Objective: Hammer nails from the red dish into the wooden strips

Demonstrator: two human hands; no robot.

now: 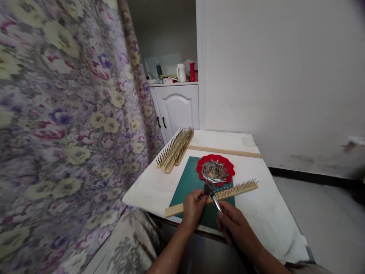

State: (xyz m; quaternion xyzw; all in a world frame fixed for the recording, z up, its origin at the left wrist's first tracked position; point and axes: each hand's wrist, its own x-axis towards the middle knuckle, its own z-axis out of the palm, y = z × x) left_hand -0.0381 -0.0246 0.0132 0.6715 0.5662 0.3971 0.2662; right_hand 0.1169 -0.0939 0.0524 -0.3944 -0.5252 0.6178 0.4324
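The nail-studded wooden strip point(225, 194) is lying across the green mat point(182, 186). The left hand point(194, 207) is touching it with curled fingers; whether it is pinching a nail cannot be determined. The right hand point(233, 221) is gripping the hammer point(216, 202), fingers wrapped. Beyond, a red bowl point(229, 167) is holding nails point(213, 171).

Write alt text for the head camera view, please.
A person's right hand holds a hammer over a partly nail-studded wooden strip; the left hand is at the strip, close to the hammer's head. Beyond, a red bowl of nails sits on a green mat, with more nail-studded strips to the left.
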